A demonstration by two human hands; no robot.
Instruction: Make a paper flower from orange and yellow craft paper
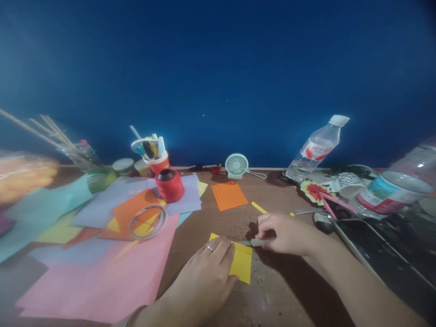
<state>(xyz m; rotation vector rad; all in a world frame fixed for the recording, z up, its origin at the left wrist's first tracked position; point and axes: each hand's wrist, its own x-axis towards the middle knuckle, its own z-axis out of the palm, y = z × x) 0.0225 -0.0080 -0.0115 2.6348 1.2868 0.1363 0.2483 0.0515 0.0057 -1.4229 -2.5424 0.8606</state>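
Paper, yellow and creased near its far edge [241,269], lies on the near part of the brown desk [190,236], a little right of the middle. The left hand [211,265] is laid over its left side, fingers flat and close together, thumb apart at the near side; a ring [209,248] sits on one finger. The right hand [282,232] has its fingers curled, pinching the pale handle of a knife [260,242], whose blade points left along the paper's far edge. Far from the hands, an orange sheet [229,196] lies flat, with a small white fan [236,164] just beyond it. A yellow strip [259,208] rests near the right hand, on its far side. To the left are a red spool of thread [170,187], a roll of tape [165,223] and overlapping pink sheets [98,286]. On the right stand a water bottle [315,150] and a clear jar [384,193].
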